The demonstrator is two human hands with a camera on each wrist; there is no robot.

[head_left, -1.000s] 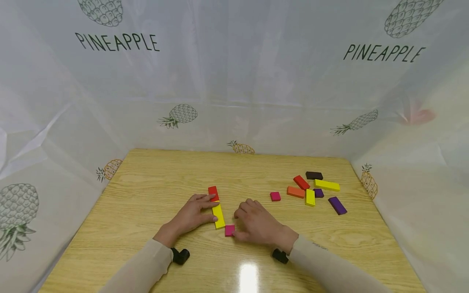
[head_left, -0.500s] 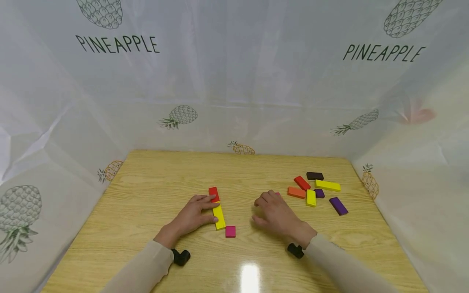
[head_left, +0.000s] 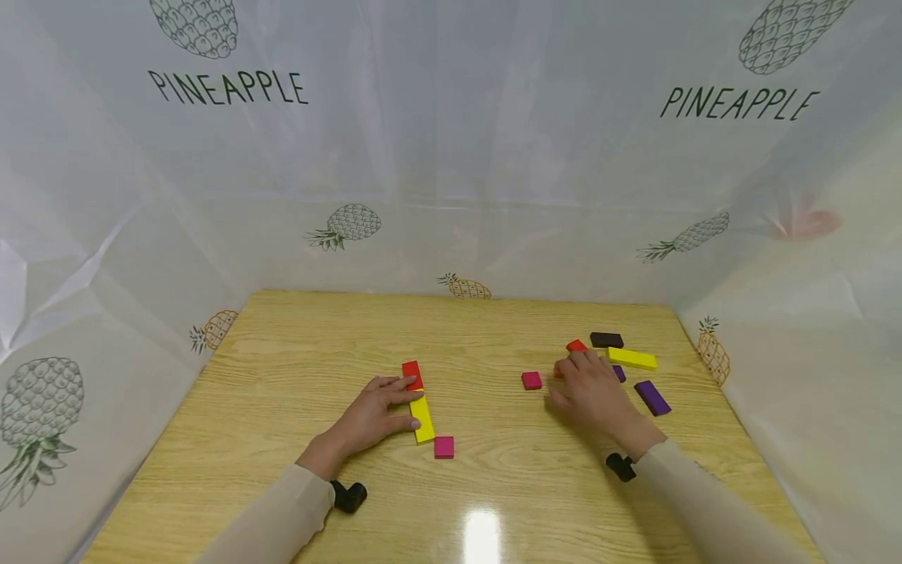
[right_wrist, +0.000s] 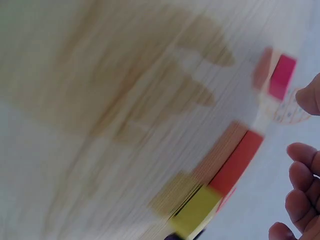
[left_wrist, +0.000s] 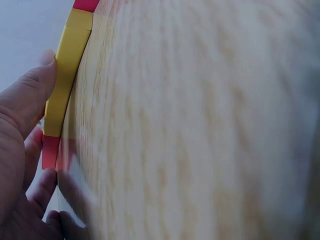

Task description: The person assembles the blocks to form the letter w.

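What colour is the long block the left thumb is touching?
The long block is yellow, clearest in the left wrist view.

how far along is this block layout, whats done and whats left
Done, apparently: a red block and a yellow block lie end to end, with a pink block at the yellow one's near end. In hand: the left hand touches the red and yellow blocks; the right hand hovers near an orange block, seemingly holding nothing. Possibly remaining: that block and others scattered nearby, like the black block.
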